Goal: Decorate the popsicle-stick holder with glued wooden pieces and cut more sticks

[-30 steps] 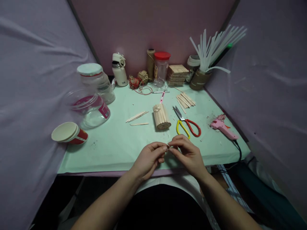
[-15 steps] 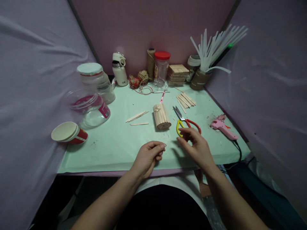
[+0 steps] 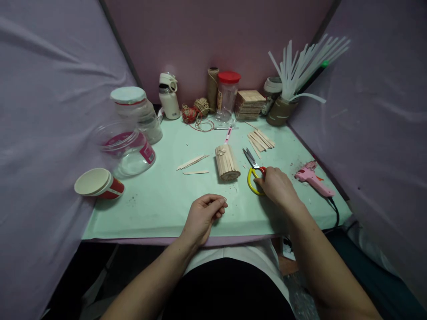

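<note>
While I'm watching the head cam feed from my end, the right hand (image 3: 278,186) is down on the scissors (image 3: 251,171), fingers curled over the handle end. The red loop is mostly buried under the fingers and the yellow loop pokes out on the left side. The scissors are lying flat on the bench (image 3: 156,204), a bit right of centre, with the blades slightly apart and pointing away towards the back wall.

The left hand (image 3: 205,212) rests near the front edge of the bench, loosely curled with the thumb against the fingertips. It might be pinching something tiny, but honestly I can't tell from this view.

Just left of the scissors there's a rolled bundle of wooden sticks (image 3: 227,162) lying on its side, and further left a few loose sticks (image 3: 193,162). A fan of flat sticks (image 3: 260,140) sits just behind the blades. The pink glue gun (image 3: 313,178) is off to the right, near the right hand but not touching it.

Over on the left edge a paper cup (image 3: 98,184) lies tipped on its side, next to a clear jar (image 3: 128,149) also on its side.
</note>
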`<move>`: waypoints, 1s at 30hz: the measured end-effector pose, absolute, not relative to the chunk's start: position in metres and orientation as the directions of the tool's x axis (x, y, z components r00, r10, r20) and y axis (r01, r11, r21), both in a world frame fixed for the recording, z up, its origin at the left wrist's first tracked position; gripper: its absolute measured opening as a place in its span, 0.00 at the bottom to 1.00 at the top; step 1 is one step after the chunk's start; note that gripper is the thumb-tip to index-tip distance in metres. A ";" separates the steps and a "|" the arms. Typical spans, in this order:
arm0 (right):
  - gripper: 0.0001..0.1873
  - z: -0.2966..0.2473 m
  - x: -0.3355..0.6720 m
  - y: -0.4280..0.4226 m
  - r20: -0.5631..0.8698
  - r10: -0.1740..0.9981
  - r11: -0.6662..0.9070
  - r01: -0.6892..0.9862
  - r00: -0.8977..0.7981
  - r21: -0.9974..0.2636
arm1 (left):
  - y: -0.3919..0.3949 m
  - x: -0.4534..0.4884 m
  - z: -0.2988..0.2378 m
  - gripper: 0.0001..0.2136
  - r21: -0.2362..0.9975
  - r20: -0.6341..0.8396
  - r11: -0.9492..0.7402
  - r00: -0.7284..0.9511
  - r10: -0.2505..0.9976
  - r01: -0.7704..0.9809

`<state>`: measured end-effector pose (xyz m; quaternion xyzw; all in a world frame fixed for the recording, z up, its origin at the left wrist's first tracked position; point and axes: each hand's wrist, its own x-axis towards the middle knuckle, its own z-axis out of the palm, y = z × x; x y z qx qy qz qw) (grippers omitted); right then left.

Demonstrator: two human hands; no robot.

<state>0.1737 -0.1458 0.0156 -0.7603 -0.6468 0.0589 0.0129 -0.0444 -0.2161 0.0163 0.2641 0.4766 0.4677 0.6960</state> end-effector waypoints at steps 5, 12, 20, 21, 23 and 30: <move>0.14 0.019 0.175 -0.142 -0.134 0.969 -0.224 0.966 0.206 -0.130 | -0.217 -0.045 0.016 0.08 0.831 -0.390 0.386 0.076 0.918 -0.402; 0.13 0.009 0.192 -0.168 -0.077 0.952 -0.302 0.861 0.297 -0.408 | -0.215 -0.048 0.017 0.07 0.850 -0.341 0.320 0.027 0.940 -0.419; 0.25 0.017 0.180 -0.226 0.203 0.979 0.150 0.706 -0.009 -0.692 | -0.215 -0.053 0.015 0.07 0.906 -0.245 0.224 -0.013 0.969 -0.360; 0.26 0.021 0.178 -0.232 0.244 0.966 0.224 0.738 -0.083 -0.636 | -0.215 -0.053 0.014 0.07 0.917 -0.225 0.206 -0.015 0.974 -0.342; 0.25 0.028 0.175 -0.239 0.309 0.925 0.362 0.764 -0.222 -0.534 | -0.216 -0.055 0.014 0.06 0.939 -0.184 0.171 -0.014 0.983 -0.298; 0.20 0.031 0.175 -0.241 0.389 0.820 0.555 0.747 -0.419 -0.365 | -0.221 -0.058 0.021 0.03 0.969 -0.106 0.110 0.032 0.994 -0.220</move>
